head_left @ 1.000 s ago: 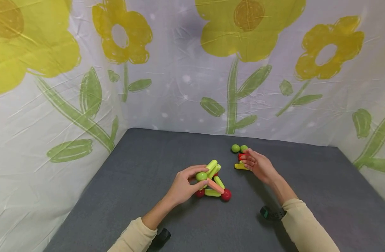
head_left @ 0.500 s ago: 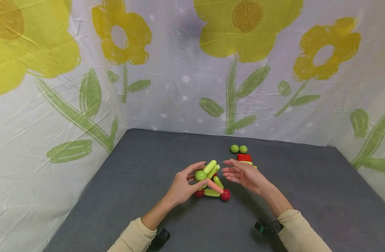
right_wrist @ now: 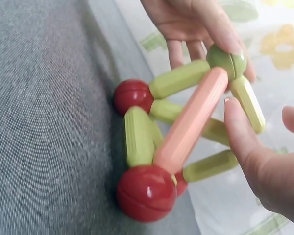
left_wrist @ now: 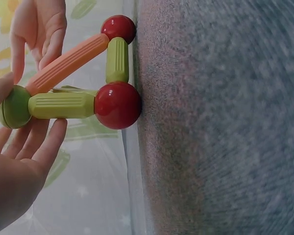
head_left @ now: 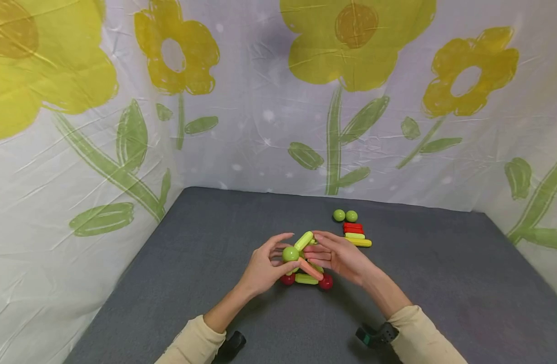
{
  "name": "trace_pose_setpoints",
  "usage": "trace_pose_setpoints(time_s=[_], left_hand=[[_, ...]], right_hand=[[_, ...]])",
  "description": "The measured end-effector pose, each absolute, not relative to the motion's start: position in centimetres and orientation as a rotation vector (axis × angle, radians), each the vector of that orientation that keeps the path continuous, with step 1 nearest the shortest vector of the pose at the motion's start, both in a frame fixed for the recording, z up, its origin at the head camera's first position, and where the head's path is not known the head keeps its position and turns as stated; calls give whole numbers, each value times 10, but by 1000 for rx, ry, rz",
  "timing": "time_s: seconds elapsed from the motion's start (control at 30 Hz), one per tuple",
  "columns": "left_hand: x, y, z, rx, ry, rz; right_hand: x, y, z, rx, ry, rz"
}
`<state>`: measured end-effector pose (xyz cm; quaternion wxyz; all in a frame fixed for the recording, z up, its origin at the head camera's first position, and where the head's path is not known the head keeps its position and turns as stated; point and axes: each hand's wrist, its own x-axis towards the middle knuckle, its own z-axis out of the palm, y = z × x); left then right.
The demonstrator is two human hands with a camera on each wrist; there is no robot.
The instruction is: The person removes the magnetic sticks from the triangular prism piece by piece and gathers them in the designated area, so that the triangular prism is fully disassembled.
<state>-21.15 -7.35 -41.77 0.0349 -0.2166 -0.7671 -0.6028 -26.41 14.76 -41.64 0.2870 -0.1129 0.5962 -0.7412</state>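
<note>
A toy frame of balls and ribbed rods stands on the dark table. Red balls (left_wrist: pixel 117 105) form its lower corners, joined by light green rods (head_left: pixel 307 278). An orange rod (right_wrist: pixel 192 120) slopes up to a green ball (head_left: pixel 290 254) at the top. My left hand (head_left: pixel 261 270) pinches that ball between thumb and fingers. From the same ball a short light green rod (right_wrist: pixel 248 104) sticks out with its other end free. Around this rod my right hand (head_left: pixel 346 258) hovers, fingers loosely extended, thumb and fingers apart. It partly hides the frame's far side in the head view.
Behind the right hand, two loose green balls (head_left: pixel 345 216) sit near the back of the table (head_left: pixel 242 212). In front of them lie red rods (head_left: pixel 353 228), a light green rod (head_left: pixel 354 236) and a yellow rod (head_left: pixel 361 243). A flower-printed curtain (head_left: pixel 260 126) hangs behind.
My right hand has moved left from the loose rods to the frame, uncovering those rods. My left hand stays on the green ball, and the frame has kept its place.
</note>
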Motion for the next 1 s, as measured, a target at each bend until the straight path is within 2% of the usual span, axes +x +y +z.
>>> trace_pose_setpoints(time_s=[0.37, 0.6, 1.0], left_hand=[[-215, -80, -421, -757, -2354, -1942], [-217, -80, -421, -767, -2350, -1929], [-216, -80, -421, -761, -2350, -1918]], right_hand=[[-262, 132, -417, -206, 1587, -2059], [-257, 123, -416, -78, 1553, -2162], [-253, 115, -417, -19, 1510, -2224]])
